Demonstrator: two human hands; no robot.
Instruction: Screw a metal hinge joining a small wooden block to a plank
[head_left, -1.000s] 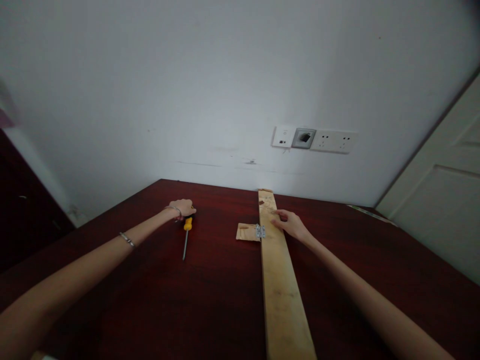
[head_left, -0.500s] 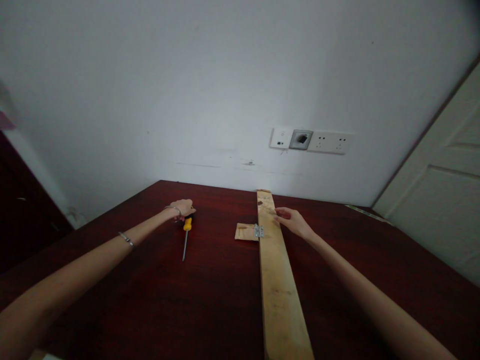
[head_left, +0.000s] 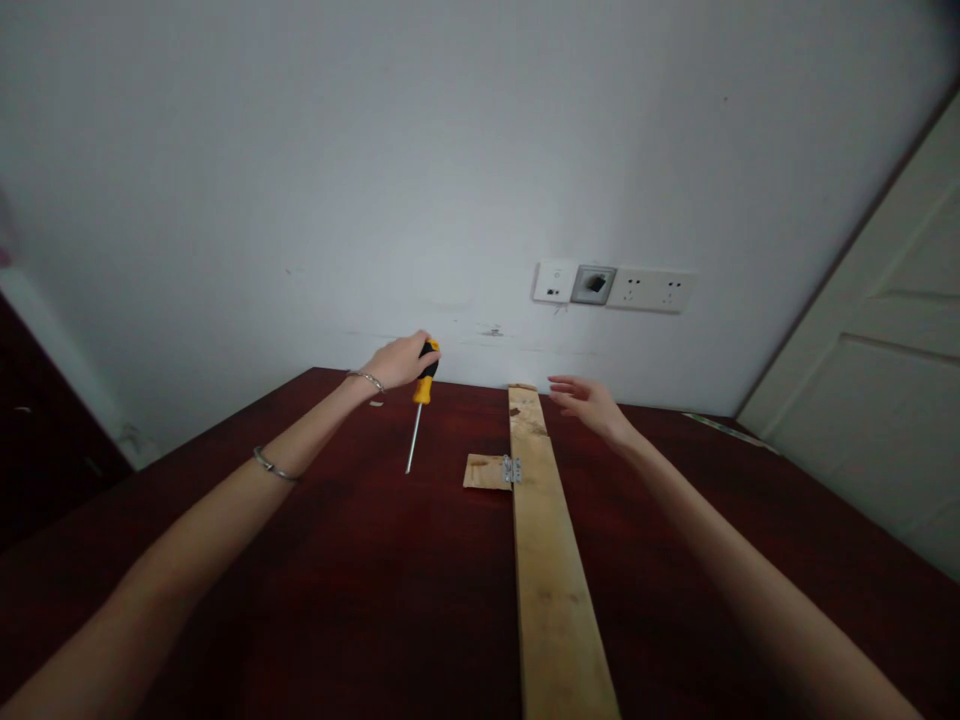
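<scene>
My left hand [head_left: 397, 362] grips the black and yellow handle of a screwdriver [head_left: 419, 404] and holds it in the air above the dark red table [head_left: 360, 580], shaft pointing down and toward me. A long pale wooden plank [head_left: 547, 560] lies on the table, running away from me. A small wooden piece [head_left: 484, 471] sits at its left side, joined to it by a metal hinge [head_left: 511, 469]. My right hand [head_left: 589, 402] hovers above the plank's far end, fingers spread and holding nothing.
A white wall rises right behind the table, with a row of sockets and switches [head_left: 611, 286] above the plank's far end. A white door [head_left: 877, 360] stands at the right. Dark furniture [head_left: 30, 430] is at the far left.
My left hand has lifted the screwdriver off the table and carried it up and to the right. My right hand has come off the plank and now hovers open above it.
</scene>
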